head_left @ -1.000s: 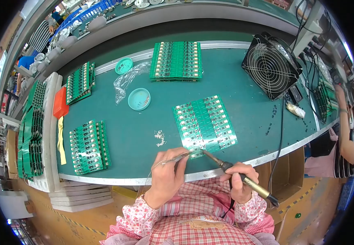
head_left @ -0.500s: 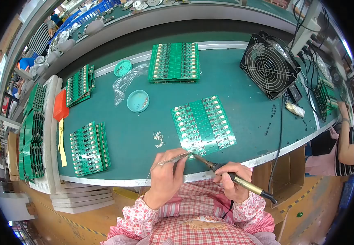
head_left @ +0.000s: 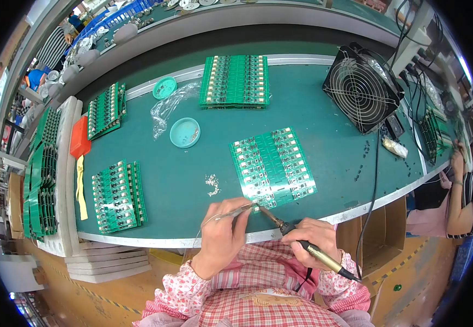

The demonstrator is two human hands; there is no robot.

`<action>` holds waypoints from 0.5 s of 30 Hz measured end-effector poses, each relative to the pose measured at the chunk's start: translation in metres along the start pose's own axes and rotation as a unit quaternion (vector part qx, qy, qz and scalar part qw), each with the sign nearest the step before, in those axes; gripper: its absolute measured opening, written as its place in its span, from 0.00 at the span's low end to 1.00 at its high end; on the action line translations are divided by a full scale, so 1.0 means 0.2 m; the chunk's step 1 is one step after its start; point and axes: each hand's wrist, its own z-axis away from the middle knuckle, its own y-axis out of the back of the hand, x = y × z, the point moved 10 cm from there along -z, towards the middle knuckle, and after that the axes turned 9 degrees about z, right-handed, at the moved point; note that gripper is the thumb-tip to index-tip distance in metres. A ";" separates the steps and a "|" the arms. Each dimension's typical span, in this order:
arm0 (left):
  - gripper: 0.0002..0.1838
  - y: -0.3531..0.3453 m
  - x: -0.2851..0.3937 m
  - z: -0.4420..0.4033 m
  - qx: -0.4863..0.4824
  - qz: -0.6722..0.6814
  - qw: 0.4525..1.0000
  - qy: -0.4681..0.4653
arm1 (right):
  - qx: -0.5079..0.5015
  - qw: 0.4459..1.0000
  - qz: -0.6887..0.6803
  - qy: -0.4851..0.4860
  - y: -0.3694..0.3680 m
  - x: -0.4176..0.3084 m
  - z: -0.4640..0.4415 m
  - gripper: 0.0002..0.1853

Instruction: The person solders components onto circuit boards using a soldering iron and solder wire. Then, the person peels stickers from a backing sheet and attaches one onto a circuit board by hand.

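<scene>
A green circuit board panel lies flat near the table's front edge, with rows of small parts on it. My right hand is closed around a soldering iron, whose tip rests at the panel's near left corner. Pinched in my left hand is a pair of metal tweezers; their points meet the same corner beside the iron's tip. A thin wire curves down from the left fingers. Just left of the panel, tiny pale components are scattered on the table.
Stacked panels stand at the back, more at left. Two turquoise dishes, a red box and a black fan surround the work. The iron's cable crosses the front edge. Another person's arm is at far right.
My right hand has shifted slightly left, and the rear end of the soldering iron has swung lower and left. My left hand and the tweezers stay almost still.
</scene>
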 end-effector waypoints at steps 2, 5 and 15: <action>0.08 0.00 0.00 0.00 -0.001 -0.001 1.000 0.000 | -0.002 1.000 0.013 0.002 0.00 -0.01 0.00 0.04; 0.09 0.00 0.00 0.00 0.002 -0.005 1.000 -0.004 | 0.022 1.000 0.015 -0.001 0.00 -0.01 0.02 0.04; 0.08 0.00 0.01 0.00 0.001 -0.004 1.000 0.002 | 0.119 0.991 -0.031 -0.052 0.09 0.04 0.09 0.05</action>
